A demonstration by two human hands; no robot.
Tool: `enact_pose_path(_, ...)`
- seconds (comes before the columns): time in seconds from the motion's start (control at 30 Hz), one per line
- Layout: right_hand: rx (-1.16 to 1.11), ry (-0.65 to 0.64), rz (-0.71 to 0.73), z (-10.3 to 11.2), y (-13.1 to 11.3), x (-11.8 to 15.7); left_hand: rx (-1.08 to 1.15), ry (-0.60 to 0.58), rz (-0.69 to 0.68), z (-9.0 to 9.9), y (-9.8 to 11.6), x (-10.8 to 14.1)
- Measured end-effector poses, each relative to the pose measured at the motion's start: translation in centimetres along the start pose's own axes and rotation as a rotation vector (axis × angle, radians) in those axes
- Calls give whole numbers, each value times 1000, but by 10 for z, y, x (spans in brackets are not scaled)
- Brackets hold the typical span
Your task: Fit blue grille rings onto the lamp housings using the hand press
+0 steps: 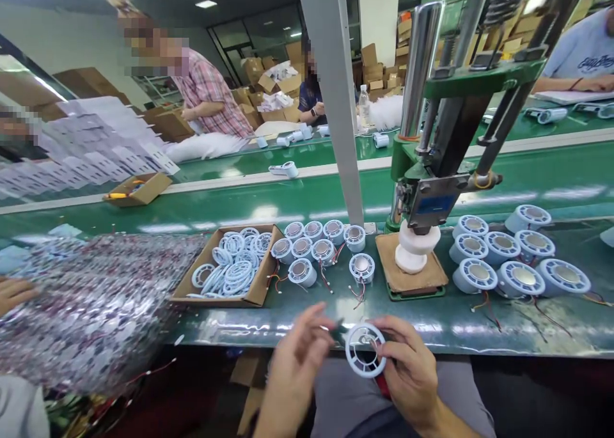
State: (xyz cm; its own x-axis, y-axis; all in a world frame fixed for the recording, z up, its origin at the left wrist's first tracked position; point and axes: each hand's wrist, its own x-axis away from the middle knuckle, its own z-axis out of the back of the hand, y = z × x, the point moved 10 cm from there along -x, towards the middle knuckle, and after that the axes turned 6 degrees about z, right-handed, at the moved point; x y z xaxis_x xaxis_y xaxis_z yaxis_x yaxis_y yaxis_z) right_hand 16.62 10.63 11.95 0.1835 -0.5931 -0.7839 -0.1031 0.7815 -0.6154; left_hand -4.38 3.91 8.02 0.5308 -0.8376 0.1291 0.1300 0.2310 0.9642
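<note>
My right hand (pixel 410 367) grips a light-blue spoked plastic ring (pixel 352 363) by its right edge, held up in front of the table's near edge. Just left of the ring is my left hand (pixel 302 351), its fingers loosely curled and apart, somewhat blurred; I make out nothing in it. Beyond my hands, an open cardboard box (pixel 261 291) holds many similar rings. Round light-blue housings with metallic centres and thin wires, such as this one (pixel 361 267), stand to the right of the box. A further group of housings (pixel 474 275) stands at the right.
A green hand press (pixel 429 198) with a white round head stands over a cardboard-covered base (pixel 391 265). Bubble-wrapped parts (pixel 110 304) fill the left side, beside another person's hand (pixel 14 294). A grey post (pixel 336 93) rises behind the table. Co-workers sit and stand across the green conveyor (pixel 230 198).
</note>
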Motion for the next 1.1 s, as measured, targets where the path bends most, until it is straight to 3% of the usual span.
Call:
enact_pose_path(0.07, -58, -13, -11, -3, 0, 0, 237, -173, 100, -44, -11, 22)
enact_pose_path(0.13, -106, -44, -70, -7, 6, 1, 365, -140, 173, -59, -14, 32)
enact_pose_path(0.27, -330, -51, -487, -10, 36, 19, 429, 117, 178, -47, -7, 37)
enact_pose_path(0.33, -505, -80, -677, -19, 39, 34, 449, 144, 157, -46, -3, 39)
enact_pose_path(0.43, -577, -82, -782, -21, 32, 46, 522, 79, 156, -53, -2, 42)
enact_pose_path(0.57, -429, -98, -637, -12, 18, 39, 613, -21, 191, -63, -7, 46)
enact_pose_path(0.8, -139, -226, -235, -9, -9, 13, 608, -34, 141, -56, -12, 49)
enact_pose_path(0.87, -32, -293, -173, -9, -8, 8, 534, -45, 141, -47, -33, 54)
enact_pose_path(0.97, 170, -332, -163, 4, 14, 0, 319, -81, 229, -27, -97, 61)
enact_pose_path(1.0, 229, -322, -183, 11, 26, -3, 233, -37, 271, -13, -124, 62)
enact_pose_path(1.1, 328, -306, -236, 23, 57, -10, 44, 254, 341, 42, -192, 59)
